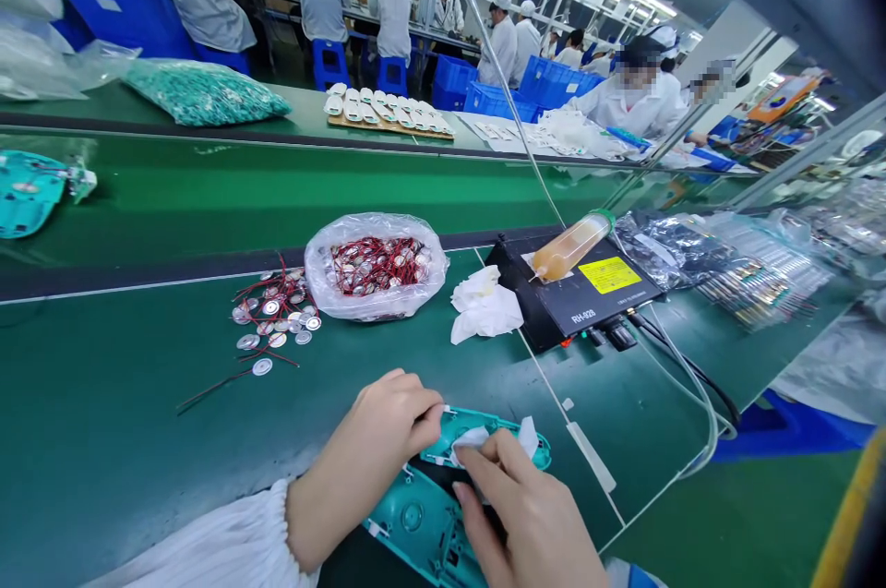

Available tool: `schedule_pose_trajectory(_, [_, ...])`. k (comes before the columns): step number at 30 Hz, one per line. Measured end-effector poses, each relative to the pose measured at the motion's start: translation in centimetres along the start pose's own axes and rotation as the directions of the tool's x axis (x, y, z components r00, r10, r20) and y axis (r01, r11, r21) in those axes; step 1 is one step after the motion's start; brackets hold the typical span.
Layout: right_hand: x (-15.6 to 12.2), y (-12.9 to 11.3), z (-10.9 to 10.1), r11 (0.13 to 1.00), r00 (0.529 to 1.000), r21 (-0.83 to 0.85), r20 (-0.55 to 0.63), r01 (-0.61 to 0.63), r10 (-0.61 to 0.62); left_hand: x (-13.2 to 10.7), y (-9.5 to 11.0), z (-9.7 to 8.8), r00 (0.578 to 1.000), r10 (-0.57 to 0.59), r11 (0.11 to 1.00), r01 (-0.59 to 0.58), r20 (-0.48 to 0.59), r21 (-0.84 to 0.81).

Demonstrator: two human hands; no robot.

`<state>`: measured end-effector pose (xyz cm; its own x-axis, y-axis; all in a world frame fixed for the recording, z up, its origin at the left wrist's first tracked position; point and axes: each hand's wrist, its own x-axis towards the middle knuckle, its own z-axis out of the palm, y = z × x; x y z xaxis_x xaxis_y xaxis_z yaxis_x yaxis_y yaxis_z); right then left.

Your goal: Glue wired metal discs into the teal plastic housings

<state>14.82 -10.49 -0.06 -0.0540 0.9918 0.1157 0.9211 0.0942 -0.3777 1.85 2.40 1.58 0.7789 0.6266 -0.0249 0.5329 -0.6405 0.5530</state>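
A teal plastic housing lies on the green bench at the bottom centre. My left hand is closed on its upper edge and steadies it. My right hand pinches a small white tissue and presses it on the housing's top end. Further back, loose metal discs with red wires lie on the bench next to a clear bag of the same discs.
A crumpled white tissue lies beside a black dispenser box that carries an amber syringe with a hose. A conveyor belt runs behind, with another teal part at left. Other workers stand and sit beyond.
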Motion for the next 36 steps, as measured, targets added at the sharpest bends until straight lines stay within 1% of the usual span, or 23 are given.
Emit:
schedule_pose_trajectory(2, [0.0,0.0,-0.2,0.998,0.999,-0.056,0.005,0.032,-0.032,0.0,0.2,-0.2,1.0,-0.013,1.0,0.013,0.02,0.005])
schedule_pose_trajectory(4, [0.1,0.0,-0.4,0.998,0.999,-0.057,-0.03,0.04,-0.042,0.0,0.3,-0.2,0.999,-0.025,1.0,0.025,0.032,-0.001])
schedule_pose_trajectory(9, [0.6,0.0,-0.5,0.985,0.994,0.171,-0.102,-0.014,0.031,0.1,0.3,-0.4,0.999,-0.031,0.999,0.032,0.039,-0.022])
schedule_pose_trajectory(11, [0.5,0.1,-0.5,0.979,0.991,0.203,-0.121,-0.027,0.053,0.1,0.2,-0.4,0.999,-0.028,0.999,0.03,0.043,-0.035])
schedule_pose_trajectory(13, [0.4,0.1,-0.5,0.987,0.991,0.157,-0.125,-0.021,0.041,0.1,0.1,-0.4,0.999,-0.027,0.998,0.029,0.042,-0.05])
schedule_pose_trajectory(16, [0.2,-0.1,-0.4,0.999,0.994,-0.012,-0.101,0.042,-0.043,0.1,0.0,-0.3,0.999,-0.026,0.997,0.028,0.033,-0.073])
schedule_pose_trajectory(18, [0.1,-0.2,-0.3,0.996,0.993,-0.055,-0.096,0.064,-0.069,0.1,0.0,-0.2,0.999,-0.023,0.996,0.026,0.031,-0.087])
schedule_pose_trajectory(20, [0.0,-0.1,-0.1,0.999,0.991,0.002,-0.126,0.046,-0.045,0.1,-0.1,-0.2,0.999,-0.019,0.995,0.022,0.032,-0.102])
schedule_pose_trajectory(23, [-0.3,0.4,0.0,0.983,0.983,0.183,-0.183,0.022,0.012,0.1,-0.3,-0.3,0.999,-0.014,0.992,0.018,0.034,-0.123])
schedule_pose_trajectory(25, [-1.0,1.2,-0.6,0.942,0.978,0.335,-0.199,0.014,0.057,0.1,-0.4,-0.5,0.999,-0.02,0.991,0.023,0.025,-0.133])
schedule_pose_trajectory(27, [-1.8,2.5,-2.0,0.893,0.967,0.448,-0.21,-0.033,0.141,0.0,-0.6,-0.7,0.999,-0.036,0.989,0.038,0.011,-0.14])
schedule_pose_trajectory(28, [-2.1,3.3,-3.0,0.881,0.95,0.465,-0.23,-0.084,0.212,0.0,-0.6,-0.9,0.999,-0.046,0.989,0.046,0.005,-0.143])
schedule_pose_trajectory(29, [-2.4,4.2,-4.1,0.881,0.91,0.451,-0.289,-0.144,0.297,0.0,-0.6,-1.0,0.998,-0.055,0.988,0.055,0.0,-0.146])
schedule_pose_trajectory(30, [-2.6,5.1,-5.2,0.885,0.844,0.42,-0.386,-0.199,0.373,0.0,-0.6,-1.1,0.998,-0.064,0.987,0.062,-0.003,-0.148])
schedule_pose_trajectory(31, [-2.6,6.1,-6.1,0.881,0.736,0.39,-0.508,-0.266,0.447,0.0,-0.6,-1.2,0.997,-0.071,0.986,0.07,-0.007,-0.149])
schedule_pose_trajectory(32, [-2.6,7.0,-6.9,0.869,0.669,0.367,-0.558,-0.332,0.491,0.0,-0.6,-1.3,0.997,-0.08,0.986,0.077,-0.012,-0.148])
schedule_pose_trajectory(33, [-2.4,7.9,-7.4,0.863,0.649,0.342,-0.57,-0.371,0.504,-0.1,-0.5,-1.4,0.995,-0.093,0.985,0.089,-0.02,-0.145])
schedule_pose_trajectory(34, [-2.1,8.8,-7.6,0.872,0.681,0.301,-0.545,-0.385,0.489,-0.2,-0.4,-1.6,0.994,-0.109,0.985,0.104,-0.031,-0.14])
schedule_pose_trajectory(36, [-1.5,10.4,-7.2,0.908,0.796,0.198,-0.436,-0.369,0.419,-0.6,-0.1,-2.0,0.988,-0.144,0.982,0.135,-0.063,-0.133])
